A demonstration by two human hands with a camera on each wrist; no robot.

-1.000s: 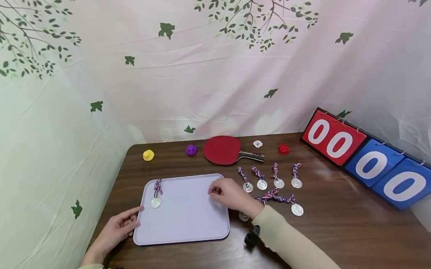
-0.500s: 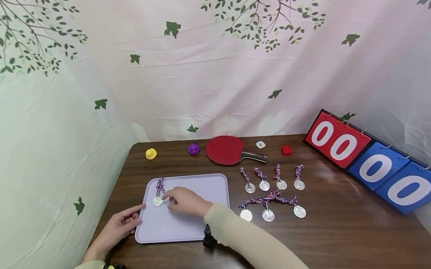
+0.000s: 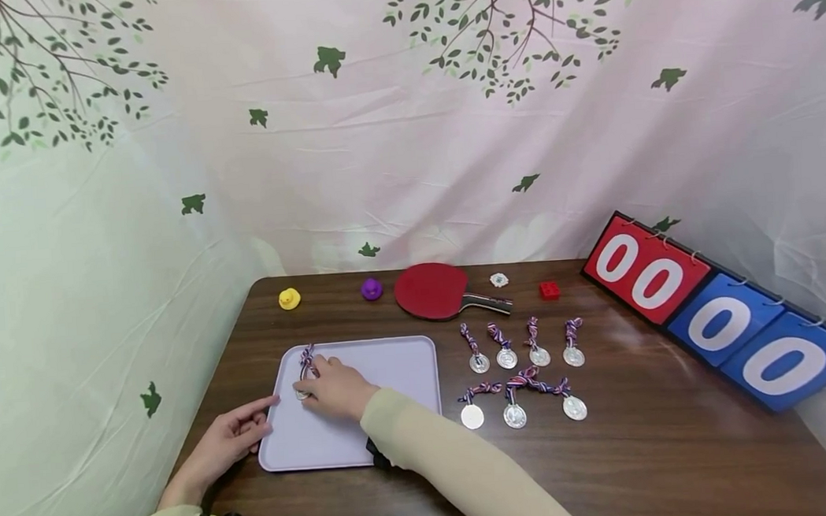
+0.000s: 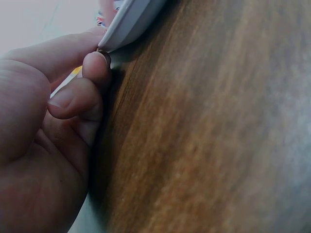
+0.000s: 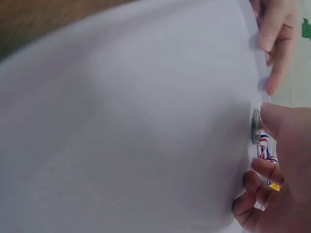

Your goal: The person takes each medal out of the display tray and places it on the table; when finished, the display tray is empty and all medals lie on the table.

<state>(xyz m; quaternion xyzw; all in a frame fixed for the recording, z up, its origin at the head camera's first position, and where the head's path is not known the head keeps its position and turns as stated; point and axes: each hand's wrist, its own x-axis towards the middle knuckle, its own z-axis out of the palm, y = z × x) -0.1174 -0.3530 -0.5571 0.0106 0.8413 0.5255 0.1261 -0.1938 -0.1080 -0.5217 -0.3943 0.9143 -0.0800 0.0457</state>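
Observation:
A silver medal (image 3: 303, 392) with a striped ribbon (image 3: 308, 359) lies near the left end of a pale lilac tray (image 3: 395, 433). My right hand (image 3: 337, 388) is over it and partly covers the disc in the head view. In the right wrist view, its thumb (image 5: 277, 116) is against the medal (image 5: 256, 126), and its curled fingers (image 5: 265, 170) are around the ribbon. My left hand (image 3: 227, 441) rests at the tray's left edge. Its extended index finger touches the rim (image 4: 124, 26), while the other fingers bend loosely beside it.
Several more medals (image 3: 515, 416) with knotted ribbons lie in two rows right of the tray. Behind are a yellow duck (image 3: 289, 299), a purple duck (image 3: 371, 289), a red table tennis bat (image 3: 432, 291), a white chip (image 3: 499, 279), a red brick (image 3: 549, 290) and a scoreboard (image 3: 714, 307).
My right hand has moved left across the tray to the medal, and its thumb and fingers have come around it. The left hand stays at the tray edge.

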